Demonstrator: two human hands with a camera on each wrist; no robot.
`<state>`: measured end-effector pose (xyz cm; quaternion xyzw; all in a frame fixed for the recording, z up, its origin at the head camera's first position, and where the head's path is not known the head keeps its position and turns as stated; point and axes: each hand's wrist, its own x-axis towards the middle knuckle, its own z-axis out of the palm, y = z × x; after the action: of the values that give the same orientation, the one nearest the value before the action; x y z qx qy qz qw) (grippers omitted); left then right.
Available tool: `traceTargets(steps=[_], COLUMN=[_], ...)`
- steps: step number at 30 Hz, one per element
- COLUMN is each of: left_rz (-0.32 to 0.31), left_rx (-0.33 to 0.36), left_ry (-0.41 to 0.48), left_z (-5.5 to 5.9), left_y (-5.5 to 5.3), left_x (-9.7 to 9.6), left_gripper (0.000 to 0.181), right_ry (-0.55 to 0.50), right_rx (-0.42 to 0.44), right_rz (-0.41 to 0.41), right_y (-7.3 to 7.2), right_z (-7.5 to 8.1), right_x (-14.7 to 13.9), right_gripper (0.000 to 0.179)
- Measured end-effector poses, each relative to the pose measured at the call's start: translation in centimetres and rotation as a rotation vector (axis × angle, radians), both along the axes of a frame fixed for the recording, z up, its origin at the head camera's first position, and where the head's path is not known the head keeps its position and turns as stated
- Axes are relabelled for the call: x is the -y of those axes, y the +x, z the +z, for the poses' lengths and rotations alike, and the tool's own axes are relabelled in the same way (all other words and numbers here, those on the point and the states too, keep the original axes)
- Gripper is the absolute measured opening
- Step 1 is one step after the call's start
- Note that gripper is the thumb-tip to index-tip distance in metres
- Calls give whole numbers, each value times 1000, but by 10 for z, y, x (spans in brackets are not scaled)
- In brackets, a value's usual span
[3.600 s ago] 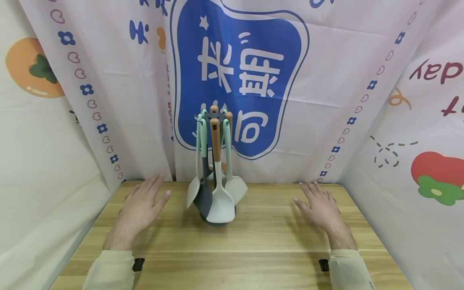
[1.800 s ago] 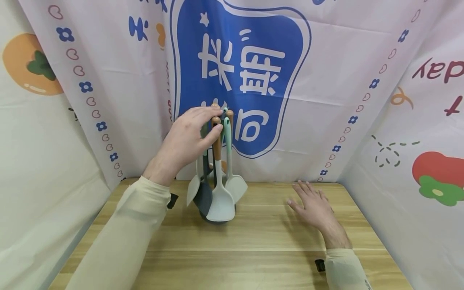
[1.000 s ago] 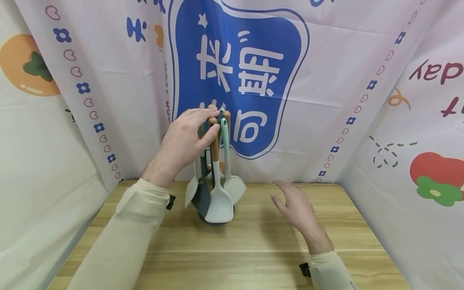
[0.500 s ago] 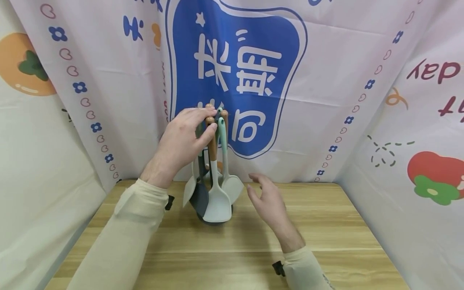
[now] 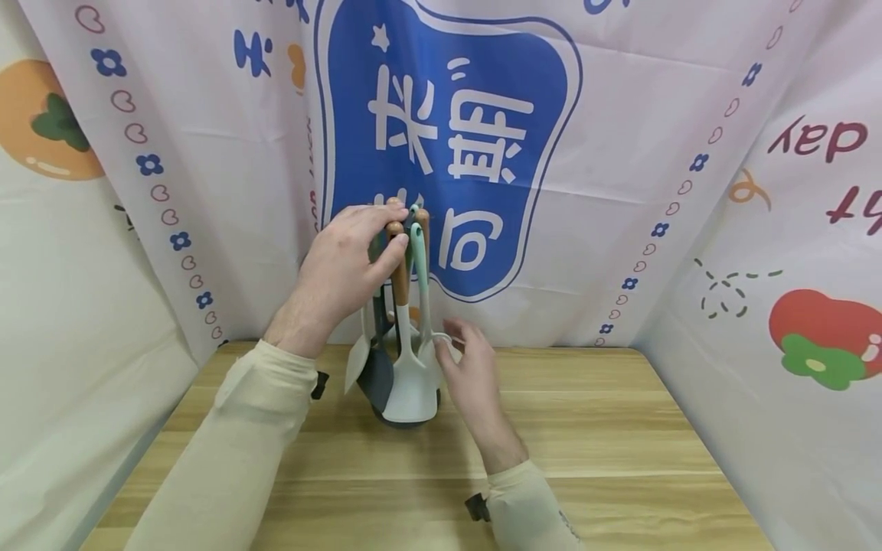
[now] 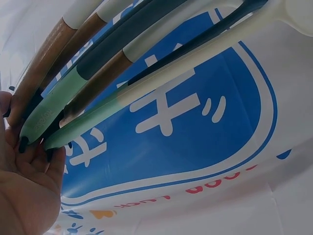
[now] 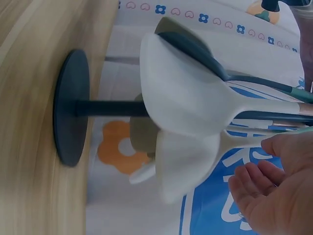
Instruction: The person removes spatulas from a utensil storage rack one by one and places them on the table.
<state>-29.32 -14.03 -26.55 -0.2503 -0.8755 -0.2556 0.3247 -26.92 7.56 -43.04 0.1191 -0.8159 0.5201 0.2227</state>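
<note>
A utensil rack, its dark round base (image 7: 72,107) and post (image 7: 115,108) showing in the right wrist view, carries several hanging utensils. My left hand (image 5: 341,256) holds the rack's top, fingers and thumb around the upper handle ends; a mint handle (image 6: 55,110) and brown handles cross its palm side in the left wrist view. At the front hangs a white turner (image 5: 411,389) with a brown handle, beside a dark-headed utensil (image 5: 377,376). My right hand (image 5: 475,375) is at the cream turner (image 7: 188,164) with a mint handle, thumb by its neck and fingers loosely bent. Contact is unclear.
The rack stands on a wood-grain table (image 5: 586,436) near its back edge. A printed white curtain (image 5: 606,138) hangs close behind, and more printed cloth (image 5: 779,444) borders the right side.
My left hand has risen from the table to the rack's top and stays there. My right hand has lifted off the table and moved left to the cream turner.
</note>
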Motion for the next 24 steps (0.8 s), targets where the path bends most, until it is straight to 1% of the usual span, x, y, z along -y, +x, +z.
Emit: traceTargets(steps=[4, 10, 15, 24], left_rz=[5, 2, 2, 12], left_rx=[0, -3, 5, 20], left_ry=[2, 3, 7, 10], left_z=[0, 0, -1, 0], left_y=[0, -1, -1, -1], left_x=[1, 1, 1, 1], left_gripper=[47, 47, 47, 47], right_ry=[-27, -70, -64, -64], right_rx=[9, -30, -36, -9], right_rz=[-6, -3, 6, -5], right_y=[-3, -8, -11, -15], right_z=[0, 2, 5, 7], right_x=[10, 19, 25, 28], right_gripper=[35, 32, 29, 22])
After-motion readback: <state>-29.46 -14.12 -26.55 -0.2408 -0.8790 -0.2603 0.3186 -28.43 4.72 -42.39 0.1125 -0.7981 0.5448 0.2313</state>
